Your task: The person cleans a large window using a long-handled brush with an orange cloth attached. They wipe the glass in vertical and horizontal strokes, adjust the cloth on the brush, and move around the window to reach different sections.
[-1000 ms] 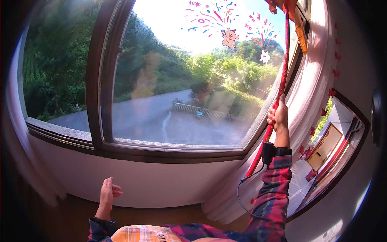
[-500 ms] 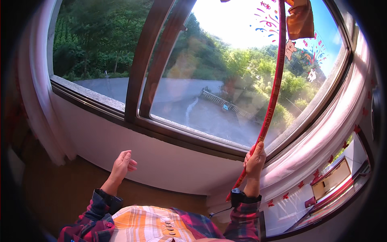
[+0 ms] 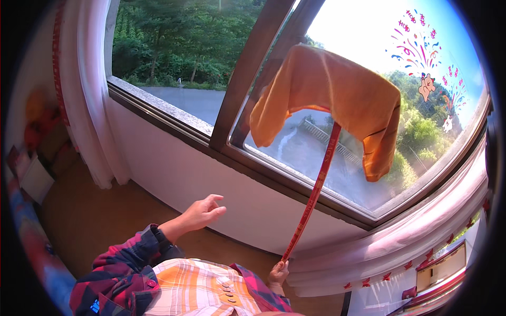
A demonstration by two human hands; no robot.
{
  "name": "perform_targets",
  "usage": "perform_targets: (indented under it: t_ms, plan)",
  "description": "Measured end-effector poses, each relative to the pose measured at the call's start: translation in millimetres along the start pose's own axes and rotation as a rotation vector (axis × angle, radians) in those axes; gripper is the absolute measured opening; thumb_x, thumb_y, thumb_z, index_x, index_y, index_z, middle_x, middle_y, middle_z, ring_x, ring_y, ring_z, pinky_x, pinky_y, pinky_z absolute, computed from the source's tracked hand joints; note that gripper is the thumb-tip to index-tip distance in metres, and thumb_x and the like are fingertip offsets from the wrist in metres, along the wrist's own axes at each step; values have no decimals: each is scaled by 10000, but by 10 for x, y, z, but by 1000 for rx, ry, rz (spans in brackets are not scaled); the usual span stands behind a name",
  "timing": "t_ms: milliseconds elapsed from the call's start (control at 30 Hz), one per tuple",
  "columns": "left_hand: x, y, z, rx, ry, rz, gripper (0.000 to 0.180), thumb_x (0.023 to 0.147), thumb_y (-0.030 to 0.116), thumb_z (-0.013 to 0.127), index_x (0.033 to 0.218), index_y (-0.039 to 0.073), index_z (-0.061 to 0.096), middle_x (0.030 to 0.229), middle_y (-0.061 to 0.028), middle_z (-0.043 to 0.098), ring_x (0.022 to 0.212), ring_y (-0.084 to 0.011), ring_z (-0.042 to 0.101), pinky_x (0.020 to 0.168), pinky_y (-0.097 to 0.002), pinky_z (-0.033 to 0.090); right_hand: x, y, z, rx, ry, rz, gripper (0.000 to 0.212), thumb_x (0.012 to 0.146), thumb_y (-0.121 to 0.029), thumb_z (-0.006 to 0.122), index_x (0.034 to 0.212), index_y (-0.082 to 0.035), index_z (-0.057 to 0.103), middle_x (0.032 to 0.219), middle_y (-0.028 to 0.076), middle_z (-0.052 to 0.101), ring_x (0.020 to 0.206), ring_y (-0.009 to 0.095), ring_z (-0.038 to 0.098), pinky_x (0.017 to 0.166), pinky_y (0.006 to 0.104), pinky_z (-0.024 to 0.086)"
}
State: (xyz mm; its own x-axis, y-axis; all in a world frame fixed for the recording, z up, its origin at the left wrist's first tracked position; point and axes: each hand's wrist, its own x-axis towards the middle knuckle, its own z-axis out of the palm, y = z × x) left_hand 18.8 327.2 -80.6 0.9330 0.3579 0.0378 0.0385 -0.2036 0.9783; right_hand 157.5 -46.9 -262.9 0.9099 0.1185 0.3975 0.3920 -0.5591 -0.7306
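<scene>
My right hand [image 3: 278,274] is wrapped around the lower part of a red pole [image 3: 316,190], low and right of my body. The pole slants up and away to an orange cloth [image 3: 337,79], draped over its top end with both sides hanging down. Behind the cloth is the right window pane [image 3: 369,197]; whether the cloth touches the glass, I cannot tell. My left hand [image 3: 202,213] hovers in front of the wall below the window, empty, thumb and index finger apart.
A brown window frame [image 3: 224,126] and sill run across the wall. Colourful stickers [image 3: 419,45] decorate the right pane. Pale pink curtains hang at the left [image 3: 95,105] and right [image 3: 369,250]. A mirror [image 3: 443,274] stands at the lower right, and blurred items lie far left.
The orange cloth on the pole's end has come down from the top into the middle of the pane. My right hand has dropped lower and leftward. My left hand has moved right, its fingers spreading.
</scene>
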Motion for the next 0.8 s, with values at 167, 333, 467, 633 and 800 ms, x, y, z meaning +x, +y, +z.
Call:
perform_targets:
  t_ms: [167,333,467,633,800]
  plan:
    - [431,108,843,122,-357,81,729,912,403,629,1406,-37,323,1283,-221,535,1063,-263,606,893,-344,505,-958,1213,198,18,-478,236,412,990,-419,465,933,-18,540,608,104,564,511,261,575,480,377,449]
    - [631,-126,1616,-184,-541,28,671,920,390,631,1355,-39,353,1224,-180,575,1031,-223,617,896,-323,499,-1006,940,468,5,-679,324,413,994,-431,452,913,-33,527,606,81,549,502,226,562,470,350,441]
    - [457,111,1527,-369,-589,-7,317,990,248,527,1185,19,429,941,-65,629,910,-145,625,821,-297,503,-819,725,601,78,-772,317,414,997,-440,442,898,-45,516,604,63,538,495,198,552,461,327,436]
    - [629,44,1300,-513,-363,62,208,1018,215,477,1137,48,440,844,-39,612,814,-143,650,800,-291,501,-542,309,665,225,-860,281,417,1000,-452,428,878,-61,503,602,41,523,487,163,539,450,300,428]
    - [1083,492,796,-579,-248,246,288,1024,262,460,1221,78,360,698,-17,523,579,-134,584,539,-270,502,-127,-482,766,487,-875,232,421,1004,-464,415,858,-76,490,600,18,509,478,128,526,440,272,421]
